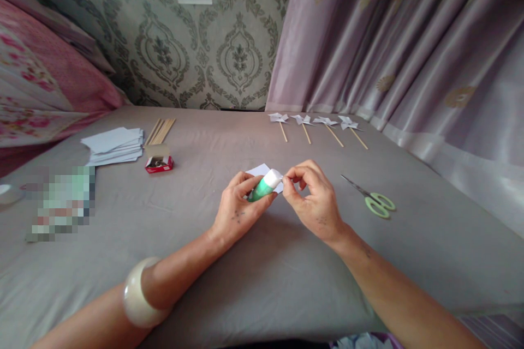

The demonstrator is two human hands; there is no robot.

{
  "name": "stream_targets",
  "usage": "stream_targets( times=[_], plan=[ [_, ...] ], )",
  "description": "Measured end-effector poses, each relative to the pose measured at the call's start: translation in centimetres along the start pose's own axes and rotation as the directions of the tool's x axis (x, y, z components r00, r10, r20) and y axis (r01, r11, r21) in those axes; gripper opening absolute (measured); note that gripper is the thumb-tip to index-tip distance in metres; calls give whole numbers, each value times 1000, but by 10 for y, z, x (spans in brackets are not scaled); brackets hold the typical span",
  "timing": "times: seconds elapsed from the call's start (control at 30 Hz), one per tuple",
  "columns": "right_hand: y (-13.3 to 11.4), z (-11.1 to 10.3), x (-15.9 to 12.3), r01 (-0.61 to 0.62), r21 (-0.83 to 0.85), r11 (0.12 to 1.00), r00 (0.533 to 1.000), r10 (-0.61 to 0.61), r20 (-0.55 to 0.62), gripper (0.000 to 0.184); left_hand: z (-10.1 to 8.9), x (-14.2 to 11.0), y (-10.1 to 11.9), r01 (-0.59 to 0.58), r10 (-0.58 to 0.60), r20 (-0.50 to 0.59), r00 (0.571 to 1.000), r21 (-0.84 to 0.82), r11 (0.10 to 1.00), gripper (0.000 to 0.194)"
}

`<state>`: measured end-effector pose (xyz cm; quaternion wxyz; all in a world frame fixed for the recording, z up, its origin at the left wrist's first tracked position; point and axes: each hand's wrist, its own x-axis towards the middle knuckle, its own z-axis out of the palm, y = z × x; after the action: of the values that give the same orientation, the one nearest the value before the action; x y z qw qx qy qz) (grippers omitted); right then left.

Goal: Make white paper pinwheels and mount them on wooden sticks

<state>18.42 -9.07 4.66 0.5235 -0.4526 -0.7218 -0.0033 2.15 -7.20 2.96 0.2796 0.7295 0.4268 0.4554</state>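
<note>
My left hand (239, 204) is wrapped around a green glue bottle (262, 188) with a white top, holding it tilted up to the right. Thumb and fingertips of my right hand (313, 199) are pinched together right at the bottle's white tip; whatever they grip there is too small to make out. Behind the bottle, a piece of white paper (258, 169) shows partly, the rest of it covered by my left hand and the bottle.
Several paper pinwheels (303, 120) on sticks lie in a row at the back right. Green-handled scissors (379, 204) rest to the right. On the left are stacked paper (114, 144), wooden sticks (162, 131), an open red box (159, 164) of small items and a blurred packet (65, 202).
</note>
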Motion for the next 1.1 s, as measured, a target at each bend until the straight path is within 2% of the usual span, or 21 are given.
stream_targets(
  times=[0.2,0.43,0.67,0.77,0.9,1.0,1.1],
  plan=[
    [4,-3,3,-95,38,995,994,97,-45,7,-3,3,-4,28,-27,34,999,-34,999,20],
    [2,-5,4,-151,134,979,988,155,-23,11,-1,4,-6,24,-12,130,991,-88,996,20],
    [0,-6,4,-169,169,971,985,171,-1,14,-1,4,-7,45,-34,123,992,-84,995,20],
    [3,-7,5,-216,199,956,976,215,23,17,-2,5,-7,45,-37,113,993,-76,996,21],
    [12,-7,5,-342,260,903,939,324,114,21,-3,6,-10,48,-41,99,994,-71,996,22],
    [25,-9,4,-472,318,822,882,436,182,22,-4,7,-12,49,-44,90,995,-52,997,22],
    [41,-21,3,-569,357,741,822,530,210,25,-5,8,-14,50,-48,73,996,-25,998,24]
  ],
)
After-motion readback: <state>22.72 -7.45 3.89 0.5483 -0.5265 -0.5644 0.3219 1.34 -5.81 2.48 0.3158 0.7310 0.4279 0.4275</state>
